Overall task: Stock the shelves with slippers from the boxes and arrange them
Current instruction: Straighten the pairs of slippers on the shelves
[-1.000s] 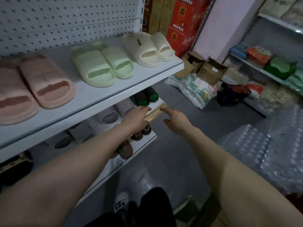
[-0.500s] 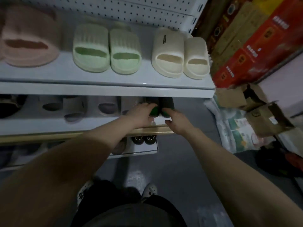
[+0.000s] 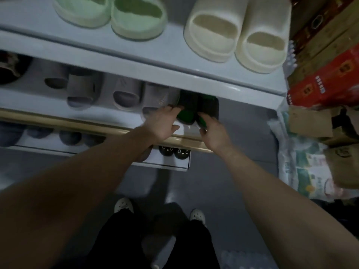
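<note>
My left hand (image 3: 162,122) and right hand (image 3: 212,131) each grip 1 toe of the dark green pair (image 3: 189,111) at the middle shelf (image 3: 58,123) right end, touching the grey slippers (image 3: 155,99); shoving sideways could knock those crooked.

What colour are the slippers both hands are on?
Green slippers: dark, near-black straps, green footbeds; head view.

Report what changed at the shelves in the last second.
Both hands reached in from the middle shelf edge: the left hand and right hand now grip the dark green slippers, one each. The cream slippers, light green slippers and grey slippers stayed put.
</note>
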Motion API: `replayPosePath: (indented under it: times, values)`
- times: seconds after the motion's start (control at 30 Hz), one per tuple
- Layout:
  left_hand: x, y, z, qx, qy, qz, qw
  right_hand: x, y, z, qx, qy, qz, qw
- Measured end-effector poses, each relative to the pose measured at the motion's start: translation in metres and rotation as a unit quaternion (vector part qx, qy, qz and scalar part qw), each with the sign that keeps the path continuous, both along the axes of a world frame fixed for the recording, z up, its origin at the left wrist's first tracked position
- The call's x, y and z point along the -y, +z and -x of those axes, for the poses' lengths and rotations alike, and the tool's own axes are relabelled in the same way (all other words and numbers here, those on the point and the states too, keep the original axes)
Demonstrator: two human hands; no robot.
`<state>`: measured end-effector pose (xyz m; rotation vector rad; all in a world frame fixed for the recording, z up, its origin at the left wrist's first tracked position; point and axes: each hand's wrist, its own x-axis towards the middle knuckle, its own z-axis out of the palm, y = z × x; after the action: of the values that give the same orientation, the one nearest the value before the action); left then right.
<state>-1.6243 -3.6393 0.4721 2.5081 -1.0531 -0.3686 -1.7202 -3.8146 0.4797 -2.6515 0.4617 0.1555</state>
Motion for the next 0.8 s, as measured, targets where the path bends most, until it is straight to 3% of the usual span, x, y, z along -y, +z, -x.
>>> replayPosePath:
  times: [0.4,0.67,0.8]
  values:
    - [0.076,-0.046,0.062,0.002,0.154,0.082,0.985,0.085,-0.043,0.023,0.003,0.111,-0.003,0.994]
    - [0.103,-0.095,0.048,-0.001,0.174,0.016,0.985,0.115,-0.083,-0.002,0.046,0.12,0.007,0.992]
    - [0.105,-0.12,0.035,0.033,0.136,-0.01,0.99,0.123,-0.101,-0.02,0.068,0.132,0.052,0.988]
